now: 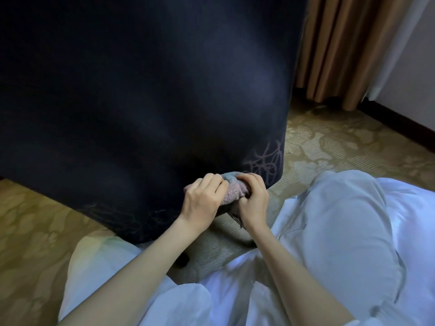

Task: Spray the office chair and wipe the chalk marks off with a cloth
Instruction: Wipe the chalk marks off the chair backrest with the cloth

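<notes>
- While the left grip [202, 198] and right grip [253, 198] both clench the bunched cloth [233, 191], it presses the office chair [141, 102] at its lower edge.
- Pale chalk marks [266, 160] lie just up-right of it, nearer the right grip.

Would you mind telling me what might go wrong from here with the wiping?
The cloth is bunched tight between the left hand and right hand, so it may smear chalk across the chair rather than lift it. The chalk scribble just above it and the fainter marks along the bottom edge could be missed.
</notes>
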A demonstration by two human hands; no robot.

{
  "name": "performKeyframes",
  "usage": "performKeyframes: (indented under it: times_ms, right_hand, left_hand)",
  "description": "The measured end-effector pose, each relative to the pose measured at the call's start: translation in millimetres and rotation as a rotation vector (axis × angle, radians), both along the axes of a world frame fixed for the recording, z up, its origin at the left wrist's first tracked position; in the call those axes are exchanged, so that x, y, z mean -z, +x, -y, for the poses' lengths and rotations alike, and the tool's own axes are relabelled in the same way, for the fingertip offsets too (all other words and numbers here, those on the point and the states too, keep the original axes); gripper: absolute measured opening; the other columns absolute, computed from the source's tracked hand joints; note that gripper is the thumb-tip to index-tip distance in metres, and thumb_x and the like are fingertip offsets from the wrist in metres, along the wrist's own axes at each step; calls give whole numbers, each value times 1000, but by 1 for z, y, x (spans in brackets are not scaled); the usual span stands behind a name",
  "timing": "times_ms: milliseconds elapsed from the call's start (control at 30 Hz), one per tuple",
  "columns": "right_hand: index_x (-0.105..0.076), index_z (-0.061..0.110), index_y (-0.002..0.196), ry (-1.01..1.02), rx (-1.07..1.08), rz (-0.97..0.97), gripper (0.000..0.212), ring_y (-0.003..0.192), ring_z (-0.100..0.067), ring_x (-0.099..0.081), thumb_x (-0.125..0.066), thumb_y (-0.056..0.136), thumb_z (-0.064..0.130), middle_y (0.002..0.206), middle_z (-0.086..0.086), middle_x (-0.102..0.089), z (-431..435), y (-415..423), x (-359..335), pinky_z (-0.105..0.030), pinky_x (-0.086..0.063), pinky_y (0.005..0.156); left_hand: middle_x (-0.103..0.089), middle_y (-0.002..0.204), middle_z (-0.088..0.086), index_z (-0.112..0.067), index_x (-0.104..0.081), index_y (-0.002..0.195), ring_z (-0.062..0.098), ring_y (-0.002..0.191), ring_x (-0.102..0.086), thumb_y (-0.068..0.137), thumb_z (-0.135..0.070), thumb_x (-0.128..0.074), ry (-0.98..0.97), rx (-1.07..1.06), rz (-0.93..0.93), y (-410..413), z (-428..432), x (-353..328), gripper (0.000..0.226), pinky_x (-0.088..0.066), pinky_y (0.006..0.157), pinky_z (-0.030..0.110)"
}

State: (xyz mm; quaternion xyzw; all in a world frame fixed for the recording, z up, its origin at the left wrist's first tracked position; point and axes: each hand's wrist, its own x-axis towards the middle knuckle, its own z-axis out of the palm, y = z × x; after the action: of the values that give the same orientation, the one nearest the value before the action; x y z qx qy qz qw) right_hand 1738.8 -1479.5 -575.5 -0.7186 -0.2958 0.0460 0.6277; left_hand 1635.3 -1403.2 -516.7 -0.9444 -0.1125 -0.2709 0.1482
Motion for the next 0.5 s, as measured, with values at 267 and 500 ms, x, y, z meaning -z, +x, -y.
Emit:
performKeyframes:
  times_ms: [267, 500]
  right_hand:
    - [-68, 9, 95, 198, 250, -77, 48, 95, -8, -56, -49, 60, -17, 101, -2, -64, 11, 75, -31, -16, -44, 86]
    - [-68, 13, 106, 317, 427, -438, 52, 98, -6, -59, -43, 68, -12, 108, 1, -67, 11, 108, -20, -12, -45, 83]
  left_hand:
    - [-56, 73, 2, -14, -63, 76, 20, 66, -53, 82, 0, -56, 287, 143, -74, 96, 12, -47, 17, -41, 55, 30]
    - [-54, 74, 1, -16, -59, 72, 18, 69, -51, 81, 3, -30, 528, 309, -339, 175, 18, -62, 35, -35, 56, 29]
